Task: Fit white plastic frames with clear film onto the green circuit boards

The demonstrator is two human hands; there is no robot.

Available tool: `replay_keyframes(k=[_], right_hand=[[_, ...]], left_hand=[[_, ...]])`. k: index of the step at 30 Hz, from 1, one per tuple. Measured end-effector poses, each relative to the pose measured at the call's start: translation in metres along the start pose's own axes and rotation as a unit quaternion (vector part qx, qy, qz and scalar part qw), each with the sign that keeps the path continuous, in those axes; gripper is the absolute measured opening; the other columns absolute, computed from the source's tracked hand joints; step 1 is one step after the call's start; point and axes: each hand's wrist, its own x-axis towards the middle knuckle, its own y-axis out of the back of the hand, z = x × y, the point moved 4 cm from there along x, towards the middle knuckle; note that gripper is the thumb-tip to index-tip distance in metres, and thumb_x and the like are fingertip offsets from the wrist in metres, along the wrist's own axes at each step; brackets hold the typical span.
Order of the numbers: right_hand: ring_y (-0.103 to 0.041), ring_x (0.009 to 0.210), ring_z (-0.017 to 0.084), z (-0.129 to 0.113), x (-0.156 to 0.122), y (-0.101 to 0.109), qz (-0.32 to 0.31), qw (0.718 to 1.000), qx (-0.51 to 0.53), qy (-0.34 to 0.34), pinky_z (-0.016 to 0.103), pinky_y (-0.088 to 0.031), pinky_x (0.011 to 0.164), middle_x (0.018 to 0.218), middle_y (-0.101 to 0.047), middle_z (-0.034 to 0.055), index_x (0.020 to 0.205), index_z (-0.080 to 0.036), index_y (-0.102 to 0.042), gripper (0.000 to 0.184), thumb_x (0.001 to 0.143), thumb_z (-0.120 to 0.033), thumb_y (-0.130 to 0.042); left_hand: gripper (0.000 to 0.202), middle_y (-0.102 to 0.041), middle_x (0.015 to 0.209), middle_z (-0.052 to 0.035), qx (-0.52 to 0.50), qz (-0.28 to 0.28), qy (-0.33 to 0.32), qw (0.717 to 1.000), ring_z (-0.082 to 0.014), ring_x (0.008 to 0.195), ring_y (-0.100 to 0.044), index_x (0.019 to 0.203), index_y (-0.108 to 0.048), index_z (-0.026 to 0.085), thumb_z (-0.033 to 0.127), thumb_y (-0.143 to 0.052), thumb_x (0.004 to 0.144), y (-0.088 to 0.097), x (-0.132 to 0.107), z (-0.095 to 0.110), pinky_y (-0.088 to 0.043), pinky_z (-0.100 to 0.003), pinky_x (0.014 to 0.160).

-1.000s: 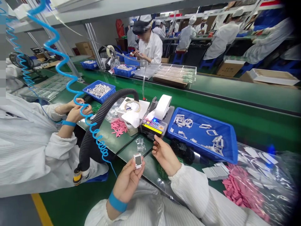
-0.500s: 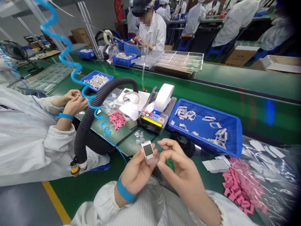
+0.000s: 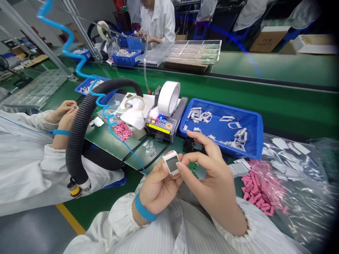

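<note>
Left hand (image 3: 156, 190) pinches a white-framed module (image 3: 171, 163); right hand (image 3: 212, 176) hovers just beside it, fingers spread. Checking the module seems in hand; next calls for right fingertips closing on it.

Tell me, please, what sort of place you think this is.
It looks like an electronics assembly line in a factory. Workers in white smocks sit along a green conveyor bench, a blue wrist strap suggests static protection, and a blue tray holds small pale parts.
</note>
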Motion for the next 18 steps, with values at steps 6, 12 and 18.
replay_keyframes(k=[6,12,18], right_hand=[[-0.049,0.117,0.03,0.006,0.004,-0.003,0.001,1.0,-0.002,-0.017,0.051,-0.039,0.094,0.127,-0.053,0.0061,0.066,-0.023,-0.059,0.015,0.08,-0.026,-0.057],[-0.051,0.113,0.029,0.008,0.004,-0.011,0.013,0.999,-0.043,0.004,0.049,-0.041,0.092,0.125,-0.053,0.0096,0.071,-0.022,-0.058,0.012,0.082,-0.026,-0.054],[-0.021,0.135,0.04,0.013,-0.017,-0.035,-0.072,0.955,-0.202,0.205,0.057,-0.027,0.099,0.146,-0.036,0.0082,0.119,-0.034,-0.054,0.042,0.08,-0.046,-0.061]], left_hand=[[0.023,-0.072,0.092,-0.0042,0.008,0.006,-0.003,1.0,-0.0219,0.103,-0.063,0.093,-0.067,0.016,0.021,-0.07,0.071,-0.001,0.001,0.001,-0.034,-0.041,0.108],[0.017,-0.073,0.093,-0.0035,-0.008,-0.001,-0.02,1.0,-0.0146,0.088,-0.066,0.094,-0.068,0.015,0.016,-0.064,0.078,0.002,0.004,0.002,-0.043,-0.031,0.098],[0.022,-0.074,0.09,-0.0039,-0.024,0.076,0.009,0.997,-0.0124,0.086,-0.068,0.09,-0.069,0.017,0.017,-0.047,0.089,0.015,0.003,0.007,-0.051,-0.025,0.086]])
